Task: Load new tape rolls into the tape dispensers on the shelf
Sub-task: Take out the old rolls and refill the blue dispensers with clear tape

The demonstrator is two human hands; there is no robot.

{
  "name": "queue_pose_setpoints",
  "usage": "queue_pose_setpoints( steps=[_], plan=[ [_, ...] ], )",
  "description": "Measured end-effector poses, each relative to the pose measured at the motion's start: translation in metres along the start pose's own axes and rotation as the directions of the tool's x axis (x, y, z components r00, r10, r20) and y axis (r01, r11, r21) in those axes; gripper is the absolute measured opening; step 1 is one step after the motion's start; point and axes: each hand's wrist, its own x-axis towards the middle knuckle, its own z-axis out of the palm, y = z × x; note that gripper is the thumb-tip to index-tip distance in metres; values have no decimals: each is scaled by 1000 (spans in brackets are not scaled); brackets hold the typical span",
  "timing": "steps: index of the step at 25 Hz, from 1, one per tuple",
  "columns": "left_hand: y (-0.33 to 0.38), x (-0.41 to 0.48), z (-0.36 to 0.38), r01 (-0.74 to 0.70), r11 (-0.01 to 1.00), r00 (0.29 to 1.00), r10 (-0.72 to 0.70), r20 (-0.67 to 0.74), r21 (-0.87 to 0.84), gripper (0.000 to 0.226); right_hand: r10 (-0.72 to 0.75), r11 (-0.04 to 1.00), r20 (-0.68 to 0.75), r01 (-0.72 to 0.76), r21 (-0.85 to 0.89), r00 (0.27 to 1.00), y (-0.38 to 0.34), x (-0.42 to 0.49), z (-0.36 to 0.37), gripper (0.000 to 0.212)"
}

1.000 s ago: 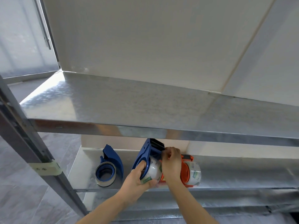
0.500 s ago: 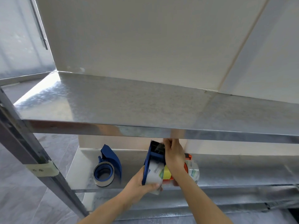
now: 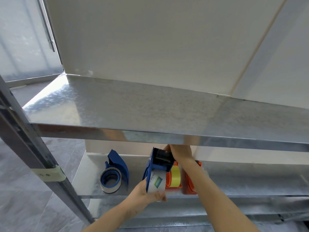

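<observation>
My left hand [image 3: 147, 192] grips a blue tape dispenser [image 3: 158, 162] from below, with a clear tape roll [image 3: 156, 182] seated in it. At the dispenser's toothed top end, just under the upper shelf's front edge, my right hand [image 3: 181, 153] pinches something; what the fingers hold is hidden. Behind my hands an orange dispenser [image 3: 189, 180] lies on the lower shelf [image 3: 90, 180], and a yellow roll [image 3: 175, 176] shows beside it. A second blue dispenser [image 3: 117, 168] with a tape roll [image 3: 110, 180] rests to the left on the same shelf.
A bare galvanised upper shelf [image 3: 133, 108] juts out above my hands, white wall behind it. A grey shelf post [image 3: 33, 148] with a strip of masking tape [image 3: 50, 173] runs down the left. Another shelf level lies below.
My left hand has turned the blue dispenser more upright and lifted it slightly. My right hand has moved from the roll up to the dispenser's top end. The yellow roll has come into view.
</observation>
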Motion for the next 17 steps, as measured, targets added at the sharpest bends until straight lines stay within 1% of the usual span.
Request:
queue_pose_setpoints(
  steps=[1, 2, 3, 4, 5, 6, 7, 8, 9, 10, 12, 13, 14, 17],
  plan=[
    [1, -2, -2, -10, 1000, 1000, 10, 11, -17, 35, 46, 985, 65, -56, 163, 997, 1, 5, -3, 38],
    [3, -3, -4, -20, 999, 1000, 20, 15, -30, 30, 74, 953, 142, -112, 280, 987, 4, 10, -4, 34],
    [6, -5, -6, -33, 999, 999, 33, 14, -36, 24, 104, 911, 246, -192, 366, 964, 7, 15, -3, 20],
    [9, -6, -7, -44, 998, 999, 45, 8, -47, 18, 123, 849, 373, -292, 440, 920, 11, 20, 0, 9],
    [12, -7, -7, -47, 997, 999, 48, 2, -65, 15, 142, 776, 458, -386, 499, 878, 14, 22, 5, 27],
    [14, -8, -8, -46, 995, 999, 46, -5, -87, 14, 140, 696, 545, -473, 539, 827, 17, 22, 11, 35],
    [15, -8, -9, -46, 994, 999, 45, -13, -98, 15, 118, 620, 588, -522, 586, 800, 18, 19, 16, 32],
    [14, -9, -11, -45, 994, 999, 42, -26, -100, 18, 107, 559, 619, -562, 610, 778, 20, 18, 23, 26],
    [10, -10, -13, -39, 994, 999, 35, -39, -101, 20, 112, 523, 622, -579, 626, 775, 25, 17, 32, 22],
    [6, -10, -15, -26, 993, 998, 20, -54, -111, 22, 127, 499, 621, -591, 634, 773, 28, 13, 39, 23],
    [-2, -11, -17, 4, 989, 996, -16, -84, -149, 23, 181, 473, 624, -623, 623, 760, 38, 13, 54, 37],
    [-6, -11, -17, 17, 986, 995, -33, -95, -165, 20, 216, 461, 642, -656, 598, 736, 42, 13, 59, 45],
    [-10, -11, -16, 29, 984, 993, -48, -104, -178, 17, 231, 456, 668, -685, 568, 707, 42, 11, 63, 47],
    [-20, -9, -18, 45, 974, 991, -72, -113, -224, 15, 268, 434, 727, -753, 495, 632, 50, 16, 69, 40]
  ],
)
